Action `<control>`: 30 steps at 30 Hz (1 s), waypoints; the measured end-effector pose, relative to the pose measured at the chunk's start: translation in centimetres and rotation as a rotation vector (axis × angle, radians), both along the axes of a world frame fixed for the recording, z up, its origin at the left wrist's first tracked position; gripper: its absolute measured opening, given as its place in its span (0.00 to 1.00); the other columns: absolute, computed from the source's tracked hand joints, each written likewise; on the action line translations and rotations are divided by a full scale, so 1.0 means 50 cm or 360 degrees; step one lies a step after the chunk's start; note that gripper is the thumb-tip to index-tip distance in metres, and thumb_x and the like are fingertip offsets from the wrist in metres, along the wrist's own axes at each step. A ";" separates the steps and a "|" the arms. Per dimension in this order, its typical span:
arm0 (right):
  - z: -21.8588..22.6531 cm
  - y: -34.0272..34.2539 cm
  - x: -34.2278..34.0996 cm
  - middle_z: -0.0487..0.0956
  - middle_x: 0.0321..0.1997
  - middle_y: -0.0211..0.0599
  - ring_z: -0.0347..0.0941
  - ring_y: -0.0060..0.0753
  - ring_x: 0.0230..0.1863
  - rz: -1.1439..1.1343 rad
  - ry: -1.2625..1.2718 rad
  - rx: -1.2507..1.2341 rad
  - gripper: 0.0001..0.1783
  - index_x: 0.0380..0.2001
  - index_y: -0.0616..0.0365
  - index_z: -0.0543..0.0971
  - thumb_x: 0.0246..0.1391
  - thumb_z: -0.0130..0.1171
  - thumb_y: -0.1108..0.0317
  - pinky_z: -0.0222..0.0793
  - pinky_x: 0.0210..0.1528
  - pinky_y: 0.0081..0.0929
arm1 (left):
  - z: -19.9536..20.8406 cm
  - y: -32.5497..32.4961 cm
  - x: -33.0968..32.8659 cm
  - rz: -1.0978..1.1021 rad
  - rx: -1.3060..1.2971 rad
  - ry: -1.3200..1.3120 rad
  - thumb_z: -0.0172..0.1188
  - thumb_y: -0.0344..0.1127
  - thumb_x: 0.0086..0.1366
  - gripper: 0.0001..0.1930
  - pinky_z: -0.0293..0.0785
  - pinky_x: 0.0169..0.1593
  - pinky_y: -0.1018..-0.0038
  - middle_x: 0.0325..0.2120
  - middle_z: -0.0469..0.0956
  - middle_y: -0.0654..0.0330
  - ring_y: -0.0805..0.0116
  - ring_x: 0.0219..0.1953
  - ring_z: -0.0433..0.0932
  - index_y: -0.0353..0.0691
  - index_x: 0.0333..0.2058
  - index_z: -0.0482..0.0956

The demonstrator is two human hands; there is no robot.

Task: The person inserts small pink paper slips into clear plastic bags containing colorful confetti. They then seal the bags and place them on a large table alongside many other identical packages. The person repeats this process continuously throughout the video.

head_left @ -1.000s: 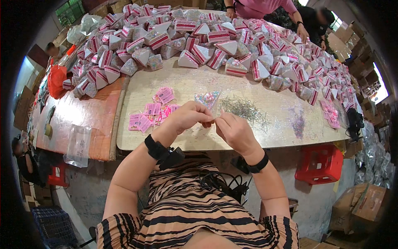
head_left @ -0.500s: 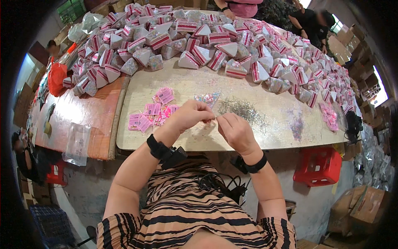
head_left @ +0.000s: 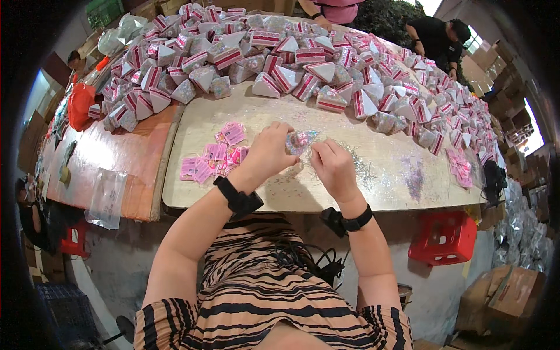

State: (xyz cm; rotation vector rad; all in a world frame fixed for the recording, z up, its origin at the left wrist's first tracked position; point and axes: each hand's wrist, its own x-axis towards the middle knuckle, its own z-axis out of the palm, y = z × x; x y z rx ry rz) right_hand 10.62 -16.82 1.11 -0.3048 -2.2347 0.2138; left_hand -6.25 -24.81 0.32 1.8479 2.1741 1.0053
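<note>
My left hand (head_left: 269,153) is closed round a sprinkle-covered cake-slice ornament (head_left: 302,140), its pointed end turned to the right. Close beside it, my right hand (head_left: 334,168) has its fingers pinched together near the ornament's near side; what they hold is too small to make out. Partly behind the right hand lies a heap of thin silvery strands (head_left: 364,167). Left of my left hand, pink printed tags (head_left: 214,153) with loops lie in a loose cluster on the pale tabletop (head_left: 233,195).
A large heap of cake-slice ornaments (head_left: 227,57) spans the far side of the table. Pink tags (head_left: 459,168) lie at the right. A clear plastic bag (head_left: 108,195) hangs over the left edge. A red stool (head_left: 443,238) stands below. Co-workers (head_left: 438,39) are at the far side.
My left hand has gone from a pinch near my right hand to gripping the ornament that lay just beyond it. My right hand has shifted slightly right, its fingers still pinched.
</note>
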 end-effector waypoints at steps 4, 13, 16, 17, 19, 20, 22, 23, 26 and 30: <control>0.001 0.000 -0.004 0.74 0.27 0.41 0.73 0.46 0.26 -0.0025 0.0006 -0.0020 0.09 0.30 0.60 0.75 0.44 0.61 0.80 0.70 0.28 0.36 | 0.026 -0.020 0.015 -0.0054 0.0138 -0.0144 0.71 0.33 0.42 0.30 0.71 0.49 0.61 0.43 0.73 0.47 0.46 0.47 0.74 0.33 0.46 0.72; 0.004 -0.005 -0.006 0.74 0.27 0.40 0.73 0.46 0.26 -0.0040 -0.0010 0.0052 0.10 0.30 0.59 0.74 0.43 0.61 0.79 0.70 0.28 0.36 | 0.038 -0.036 0.026 -0.0113 0.0217 -0.0139 0.69 0.29 0.42 0.28 0.71 0.48 0.58 0.41 0.71 0.47 0.44 0.45 0.73 0.35 0.45 0.70; 0.004 -0.004 -0.003 0.73 0.27 0.40 0.73 0.46 0.27 -0.0029 -0.0023 0.0079 0.10 0.31 0.59 0.74 0.42 0.61 0.79 0.70 0.28 0.36 | 0.046 -0.039 0.032 -0.0118 0.0209 -0.0126 0.68 0.29 0.42 0.28 0.70 0.49 0.58 0.41 0.71 0.47 0.44 0.45 0.73 0.35 0.45 0.70; 0.004 -0.004 -0.002 0.73 0.27 0.40 0.73 0.45 0.27 -0.0026 -0.0029 0.0087 0.10 0.31 0.59 0.74 0.42 0.61 0.79 0.70 0.28 0.36 | 0.046 -0.040 0.033 -0.0118 0.0207 -0.0123 0.68 0.29 0.42 0.28 0.70 0.49 0.57 0.41 0.71 0.47 0.44 0.45 0.72 0.35 0.45 0.70; 0.008 -0.007 -0.002 0.73 0.27 0.40 0.73 0.45 0.27 -0.0018 -0.0039 0.0097 0.10 0.30 0.59 0.74 0.42 0.61 0.79 0.70 0.27 0.36 | 0.045 -0.041 0.033 -0.0105 0.0193 -0.0102 0.68 0.30 0.43 0.28 0.70 0.48 0.58 0.41 0.71 0.47 0.45 0.45 0.72 0.35 0.45 0.71; 0.009 -0.008 -0.001 0.73 0.27 0.40 0.73 0.45 0.27 -0.0014 -0.0043 0.0101 0.10 0.30 0.59 0.74 0.42 0.61 0.79 0.70 0.27 0.36 | 0.043 -0.041 0.032 -0.0094 0.0181 -0.0084 0.69 0.30 0.43 0.28 0.70 0.48 0.59 0.42 0.71 0.47 0.45 0.45 0.72 0.35 0.46 0.71; 0.005 -0.009 0.002 0.73 0.28 0.40 0.74 0.43 0.29 -0.0078 -0.0155 0.0144 0.09 0.31 0.59 0.74 0.43 0.60 0.76 0.72 0.30 0.34 | 0.043 -0.042 0.033 -0.0077 0.0163 -0.0049 0.69 0.30 0.43 0.29 0.70 0.48 0.60 0.42 0.71 0.47 0.45 0.46 0.72 0.35 0.46 0.71; 0.003 -0.009 0.003 0.72 0.28 0.40 0.75 0.42 0.30 -0.0110 -0.0210 0.0165 0.09 0.32 0.59 0.74 0.44 0.60 0.74 0.73 0.31 0.34 | 0.046 -0.043 0.034 -0.0070 0.0158 -0.0031 0.69 0.30 0.43 0.28 0.69 0.49 0.60 0.42 0.71 0.47 0.45 0.46 0.72 0.35 0.46 0.71; 0.002 -0.008 0.001 0.72 0.28 0.40 0.74 0.42 0.30 -0.0101 -0.0188 0.0167 0.08 0.30 0.59 0.73 0.44 0.59 0.74 0.72 0.30 0.35 | 0.050 -0.046 0.038 -0.0051 0.0174 0.0054 0.68 0.29 0.42 0.28 0.68 0.50 0.60 0.42 0.71 0.48 0.46 0.47 0.71 0.36 0.46 0.71; 0.009 -0.013 0.001 0.72 0.27 0.42 0.74 0.45 0.28 -0.0114 -0.0211 0.0046 0.06 0.26 0.59 0.71 0.44 0.58 0.75 0.72 0.29 0.37 | 0.057 -0.052 0.046 -0.0002 0.0247 0.0340 0.68 0.29 0.42 0.28 0.64 0.51 0.60 0.41 0.70 0.50 0.50 0.47 0.69 0.37 0.45 0.72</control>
